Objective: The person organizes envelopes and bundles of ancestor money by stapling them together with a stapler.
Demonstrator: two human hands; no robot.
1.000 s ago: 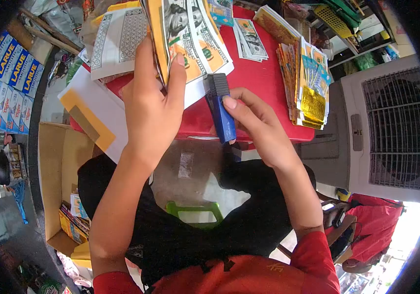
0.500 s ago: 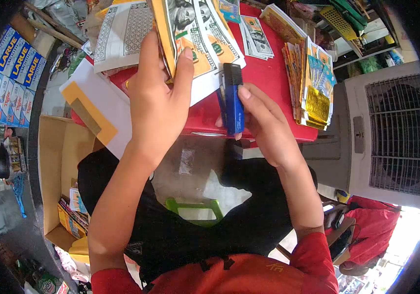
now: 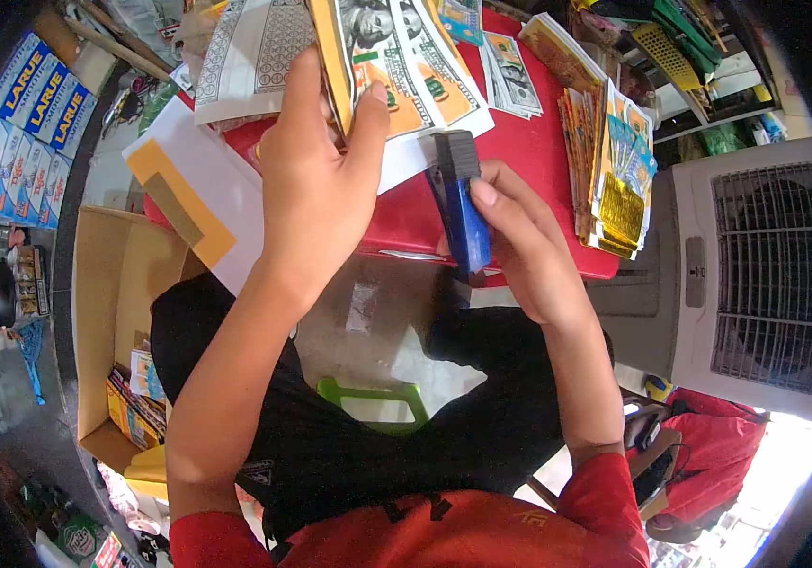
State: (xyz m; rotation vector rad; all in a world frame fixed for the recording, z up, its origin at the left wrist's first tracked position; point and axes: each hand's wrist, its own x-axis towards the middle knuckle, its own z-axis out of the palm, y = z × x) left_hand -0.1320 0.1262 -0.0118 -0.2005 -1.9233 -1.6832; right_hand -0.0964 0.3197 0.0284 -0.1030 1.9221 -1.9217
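Note:
My left hand (image 3: pixel 325 189) is closed on a bundle of papers (image 3: pixel 401 71), thumb on top and fingers along the left edge. Its upper sheets are printed like hundred-dollar notes over yellow-orange paper. My right hand (image 3: pixel 529 227) grips a blue stapler (image 3: pixel 470 222) with a black top end, thumb on its right side. The stapler's black end is right at the lower edge of the white sheet under the bundle. Behind my left hand lies a white sheet with printed circles (image 3: pixel 259 57). A white paper with a yellow band (image 3: pixel 178 204) sticks out at the table's left corner.
On the red table (image 3: pixel 519 147) lie loose printed notes (image 3: pixel 510 76) and a stack of joss paper packets (image 3: pixel 609 170) at the right. A cardboard box (image 3: pixel 107 312) stands at the left, an air cooler (image 3: pixel 699 256) at the right. A green stool (image 3: pixel 377 393) shows between my legs.
The stapler has tilted a little, its lower end swinging right. My left hand and the bundle appear slightly farther right, along with the whole scene. Both hands keep their hold.

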